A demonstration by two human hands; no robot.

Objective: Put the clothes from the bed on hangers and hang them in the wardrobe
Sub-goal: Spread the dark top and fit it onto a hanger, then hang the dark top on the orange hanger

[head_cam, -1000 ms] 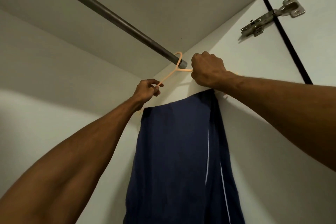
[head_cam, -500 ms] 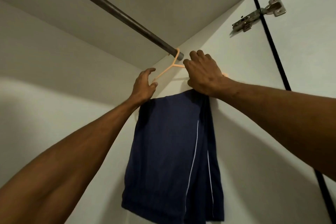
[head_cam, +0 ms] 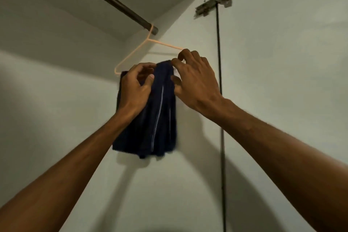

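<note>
A thin orange hanger (head_cam: 165,44) hangs by its hook on the right end of the dark wardrobe rod (head_cam: 113,1). Navy trousers (head_cam: 160,118) with a pale side stripe are folded over its lower bar and hang against the wardrobe's side wall. My left hand (head_cam: 135,86) pinches the top fold of the trousers on the left. My right hand (head_cam: 194,81) pinches the same fold on the right, its other fingers curled by the hanger's right corner. The lower bar is hidden by the hands and the cloth.
The pale side wall (head_cam: 188,175) of the wardrobe lies right behind the trousers. A metal hinge (head_cam: 212,4) joins it to the open door (head_cam: 282,62) on the right. The rest of the rod to the left carries nothing in view.
Both hands have come down from the hanger's arms to the top fold of the trousers. The hanger now hangs on the rod by itself. The view has pulled back and shifted left.
</note>
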